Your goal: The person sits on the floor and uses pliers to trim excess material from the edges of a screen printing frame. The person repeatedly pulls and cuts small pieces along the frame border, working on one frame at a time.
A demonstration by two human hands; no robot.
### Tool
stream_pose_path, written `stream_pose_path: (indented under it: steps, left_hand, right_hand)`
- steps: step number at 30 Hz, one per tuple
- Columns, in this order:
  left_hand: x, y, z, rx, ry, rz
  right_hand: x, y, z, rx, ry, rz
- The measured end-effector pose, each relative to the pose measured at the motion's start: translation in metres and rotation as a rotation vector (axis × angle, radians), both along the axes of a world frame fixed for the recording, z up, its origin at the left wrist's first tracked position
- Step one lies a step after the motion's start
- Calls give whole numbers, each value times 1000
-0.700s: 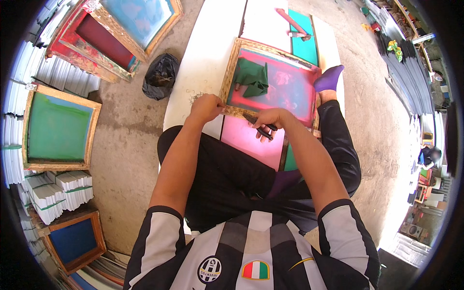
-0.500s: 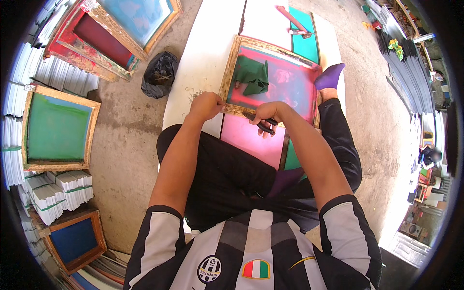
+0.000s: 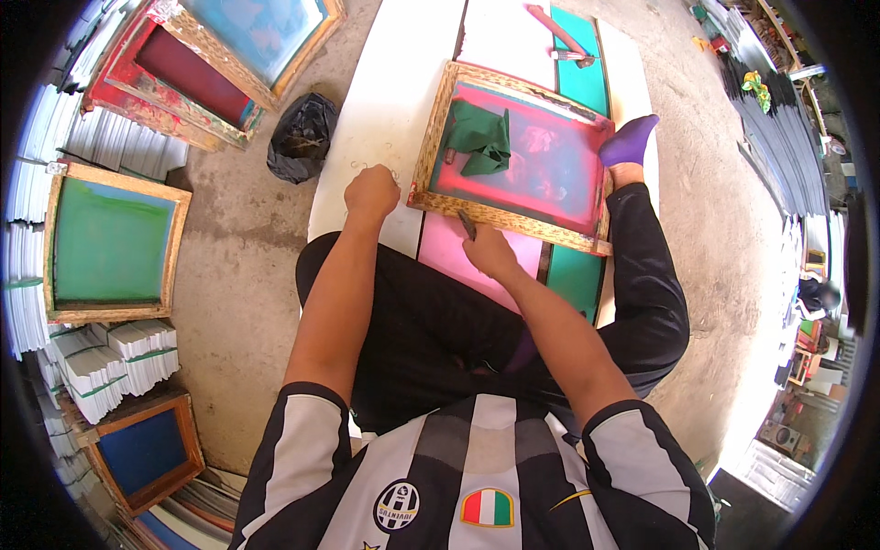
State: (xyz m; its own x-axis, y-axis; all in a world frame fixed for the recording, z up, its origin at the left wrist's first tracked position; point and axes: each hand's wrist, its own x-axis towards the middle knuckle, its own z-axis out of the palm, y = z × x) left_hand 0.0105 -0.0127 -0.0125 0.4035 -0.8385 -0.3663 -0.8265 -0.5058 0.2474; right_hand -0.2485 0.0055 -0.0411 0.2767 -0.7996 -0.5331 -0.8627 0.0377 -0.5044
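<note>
A wooden-framed printing screen (image 3: pixel 509 217) with pink-stained mesh lies on the boards in front of me. On its mesh rests a crumpled dark green cloth (image 3: pixel 480 137). Left of the frame, my left hand (image 3: pixel 373 191) is closed over the white board, and what its fingers hold, if anything, is hidden. Several tiny bent bits, like pulled staples (image 3: pixel 356 165), lie just beyond it. My right hand (image 3: pixel 490 249) grips pliers (image 3: pixel 467 225) beside the frame's near edge; their jaws point away from me and the handles are covered by my palm.
Beneath the frame are white boards (image 3: pixel 362 101) with pink (image 3: pixel 467 261) and teal (image 3: pixel 576 284) panels. A hammer (image 3: pixel 561 33) lies at the far end. My foot (image 3: pixel 628 142) touches the frame's right side. A black bag (image 3: pixel 302 137) and more screens (image 3: pixel 115 247) stand left.
My left hand has moved left, away from the frame's corner to beside the small bits. My right hand has turned and drawn back slightly toward me with the pliers.
</note>
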Motion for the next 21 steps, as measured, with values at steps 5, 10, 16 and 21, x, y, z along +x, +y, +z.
stream_pose_path:
  steps: [5,10,16,21]
  left_hand:
    - [7,5,0,18,-37,88]
    - [8,9,13,13,-11,144]
    - [8,11,-11,-153,638,-15]
    - [-14,19,13,82,950,-87]
  right_hand:
    - [4,17,-9,-69,52,-41]
    - [-8,23,-7,-117,-28,-43]
    - [9,39,11,-107,-150,7]
    - [28,40,20,-100,-184,8]
